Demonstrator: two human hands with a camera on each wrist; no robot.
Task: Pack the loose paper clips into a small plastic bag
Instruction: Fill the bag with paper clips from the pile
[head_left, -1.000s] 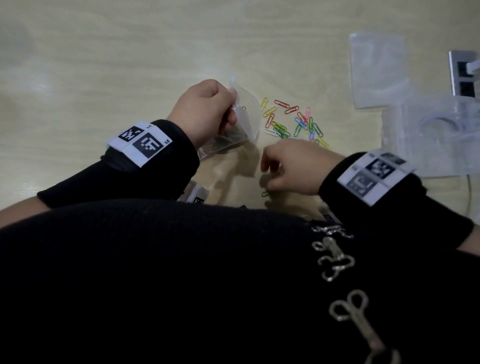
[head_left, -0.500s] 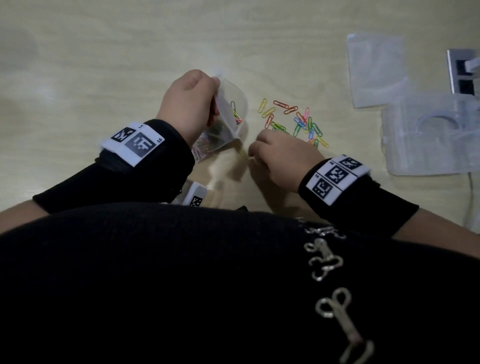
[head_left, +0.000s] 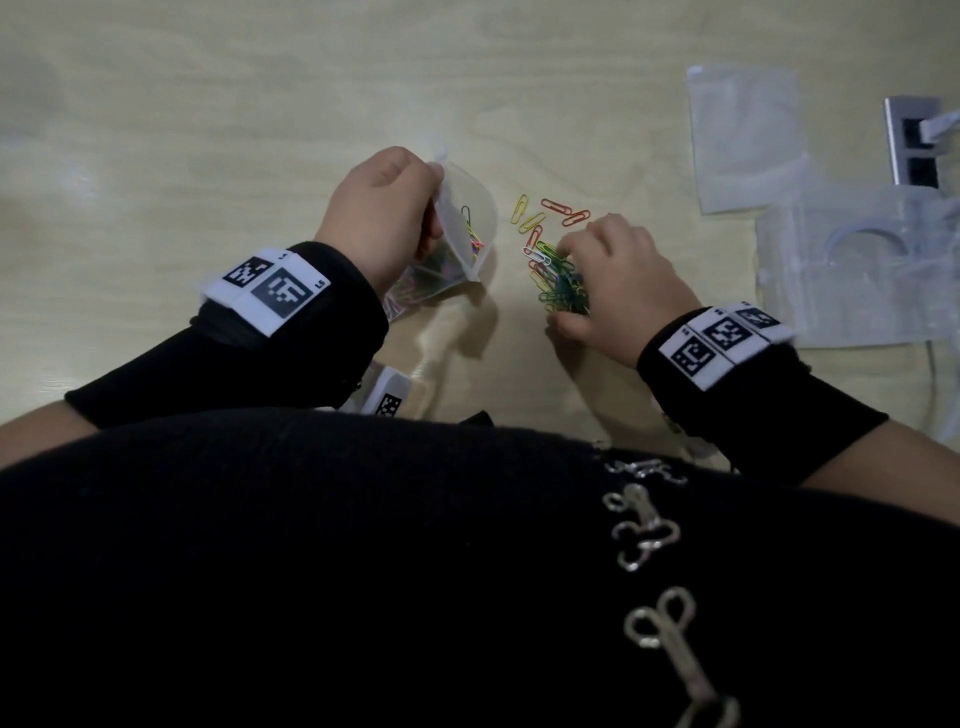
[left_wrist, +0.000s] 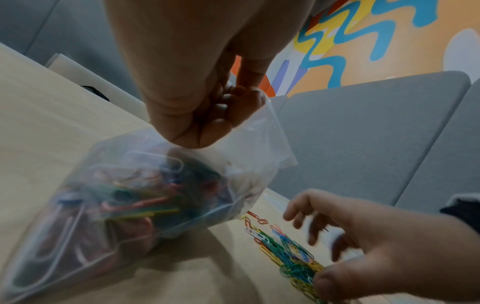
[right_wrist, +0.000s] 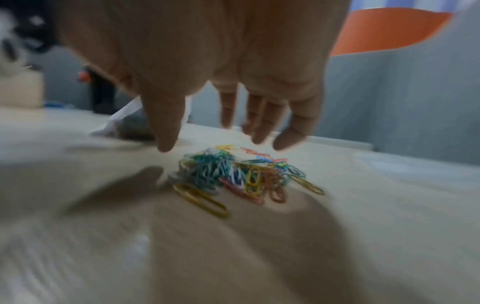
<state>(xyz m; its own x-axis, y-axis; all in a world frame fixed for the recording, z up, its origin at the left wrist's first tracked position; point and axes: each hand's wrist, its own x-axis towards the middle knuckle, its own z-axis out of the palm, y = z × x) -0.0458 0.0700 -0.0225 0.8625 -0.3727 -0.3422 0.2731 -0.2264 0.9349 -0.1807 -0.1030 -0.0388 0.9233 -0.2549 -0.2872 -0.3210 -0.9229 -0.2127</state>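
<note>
My left hand (head_left: 384, 213) (left_wrist: 207, 111) pinches the rim of a small clear plastic bag (head_left: 457, 244) (left_wrist: 124, 197) and holds it up off the table, mouth toward the right. Coloured paper clips fill its lower part. A heap of loose paper clips (head_left: 556, 270) (left_wrist: 288, 248) (right_wrist: 241, 176) lies on the wooden table just right of the bag. My right hand (head_left: 613, 280) (right_wrist: 228, 123) hovers over that heap with fingers spread and pointing down, thumb on one side and fingers on the other, holding nothing.
An empty clear bag (head_left: 745, 140) lies flat at the back right. A clear plastic box (head_left: 857, 270) sits at the right edge, with a metal socket (head_left: 914, 140) behind it. The light wooden table (head_left: 208, 130) stretches left and back.
My right hand has moved from near the table's front, by the bag's mouth, right and back over the clip heap and spread its fingers. The left hand has lifted the bag slightly.
</note>
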